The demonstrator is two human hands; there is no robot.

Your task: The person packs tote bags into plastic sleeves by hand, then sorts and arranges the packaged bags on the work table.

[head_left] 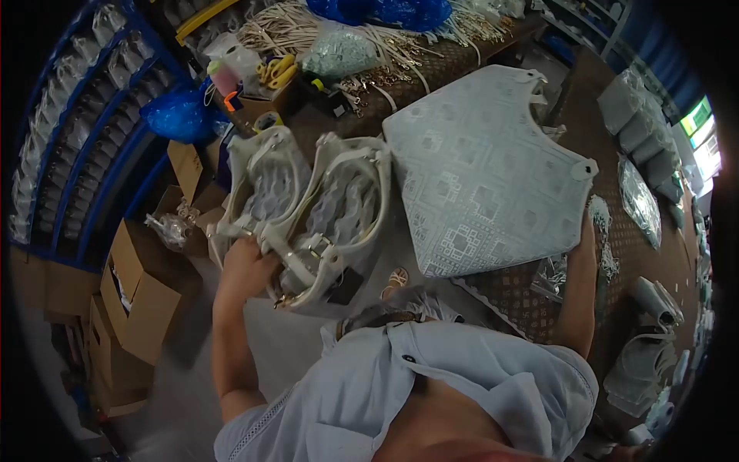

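Observation:
My left hand (pixel 250 269) is closed on the near edge of two white handbags (pixel 339 196), around their straps and gold-coloured buckles. Clear plastic filling shows inside their open tops. A large pale handbag (pixel 477 177) with a woven geometric pattern lies tilted at the right, its curved opening facing right. At that bag's lower right edge, my right hand (pixel 586 231) grips it from the side; most of its fingers are hidden behind the bag.
The brown patterned table (pixel 516 289) bears bundled straps (pixel 292 27), yellow-handled scissors (pixel 279 71) and plastic-wrapped goods (pixel 639 192). Cardboard boxes (pixel 142 289) stand on the floor at left, before a blue rack (pixel 61 154) of wrapped bags. A sandalled foot (pixel 396 279) shows below.

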